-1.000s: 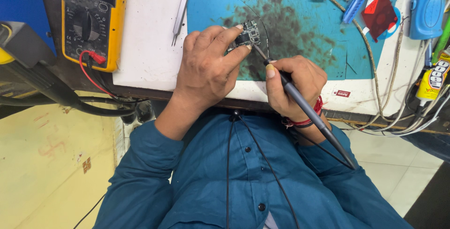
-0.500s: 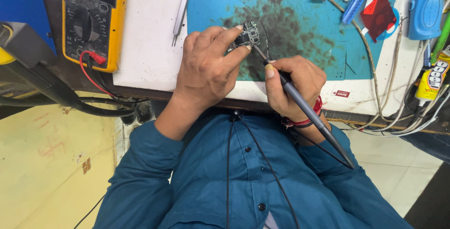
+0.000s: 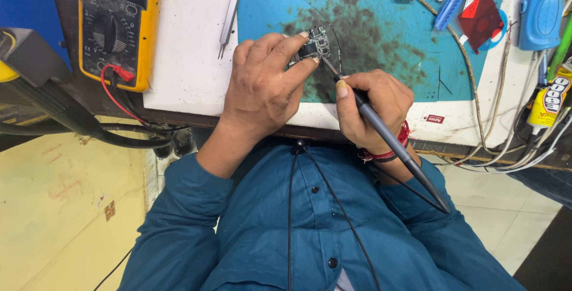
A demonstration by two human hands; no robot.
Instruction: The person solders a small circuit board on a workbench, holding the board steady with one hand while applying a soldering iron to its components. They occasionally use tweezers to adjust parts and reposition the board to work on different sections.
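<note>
Here, a small circuit board (image 3: 314,46) is pinned on the blue mat (image 3: 381,40) of the worktop, near the mat's scorched dark patch. The board is pinched at its edges by the left hand (image 3: 268,85), forefinger on the far edge and thumb on the near one. A soldering iron (image 3: 381,133) is gripped like a pen by the right hand (image 3: 372,109), fingers closed round the shaft, and its tip is set at the board's near right corner. The board is judged light, stiff and fragile, with fine parts on top, so it is best held by the bare edges only. Left of the mat, tweezers (image 3: 231,8) are laid on the white sheet, and farther left a yellow multimeter (image 3: 119,25) is seen.
</note>
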